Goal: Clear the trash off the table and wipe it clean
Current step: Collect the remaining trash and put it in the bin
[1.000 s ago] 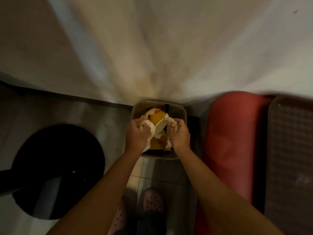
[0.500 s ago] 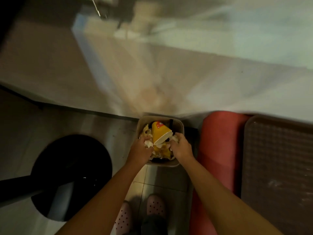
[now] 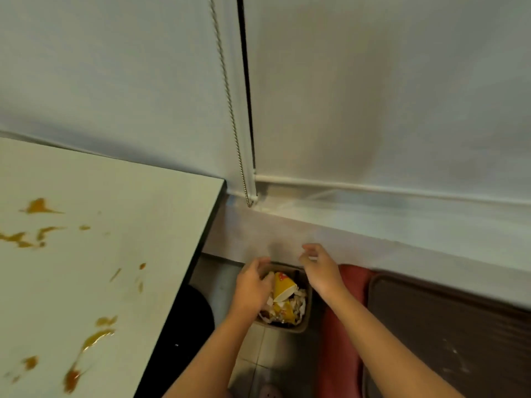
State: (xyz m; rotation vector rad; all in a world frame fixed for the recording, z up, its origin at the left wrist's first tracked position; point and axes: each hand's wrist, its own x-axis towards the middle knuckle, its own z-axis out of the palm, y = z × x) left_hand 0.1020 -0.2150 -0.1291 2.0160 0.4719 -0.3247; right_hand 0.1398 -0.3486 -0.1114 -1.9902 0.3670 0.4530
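Note:
A small brown trash bin (image 3: 303,326) stands on the floor by the wall, filled with a yellow paper cup (image 3: 283,287) and crumpled paper scraps (image 3: 297,301). My left hand (image 3: 251,285) hovers over the bin's left side, fingers loosely bent, holding nothing. Above the bin's far right corner, my right hand (image 3: 320,267) is lifted with relaxed fingers, also holding nothing. The white table (image 3: 120,231) fills the left of the view, and brown sauce smears (image 3: 92,338) are scattered across its top.
A red seat cushion (image 3: 342,326) lies right of the bin, with a dark brown tray (image 3: 448,340) beyond it. A roller blind with a bead chain (image 3: 230,110) hangs on the wall ahead. The table's black base (image 3: 192,314) sits left of the bin.
Both hands let go of the crumpled paper and cup into the bin and rose out of it. The view tilted upward, bringing the stained table top into sight.

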